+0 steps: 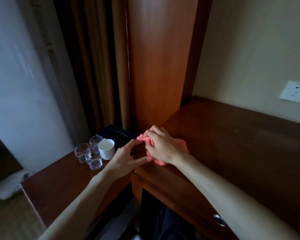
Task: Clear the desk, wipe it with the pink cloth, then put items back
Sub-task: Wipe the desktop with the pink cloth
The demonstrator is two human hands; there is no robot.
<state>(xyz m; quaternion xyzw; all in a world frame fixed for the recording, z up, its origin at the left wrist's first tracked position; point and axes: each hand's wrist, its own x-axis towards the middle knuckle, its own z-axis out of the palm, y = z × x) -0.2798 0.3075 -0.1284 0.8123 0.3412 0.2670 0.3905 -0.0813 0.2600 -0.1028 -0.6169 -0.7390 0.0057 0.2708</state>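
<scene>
Nearest, a metal drawer pull [219, 219] sits in the front of the table [241, 144], below and to the right of the grip. Two bare forearms reach up from the bottom edge toward the table's left corner.

The right hand [160, 148] lies on the pink cloth [181, 144], fingers curled into it and bunching it; this grip is closed on the cloth. The cloth is one piece, fuzzy, coral-pink, crumpled, resting on the dark brown top right at the left front corner, showing to the left of, right of and beneath the hand. The left hand [126, 159] is just left of the grip, fingers and thumb bent in a loose ring at the table's edge; its thumb tip reaches the cloth's lower edge, but whether it pinches the cloth cannot be told.

Left of the grip and lower down, a side table [59, 181] carries three clear glasses [82, 152] clustered together and one white cup [106, 148] touching them. Behind the cup lies a dark object [114, 134], too dim to identify.

Farther off, right of the grip, one white wall socket [295, 92] is on the beige wall. Behind the grip rises a wooden panel [161, 63], with a brown curtain [97, 66] to its left.
</scene>
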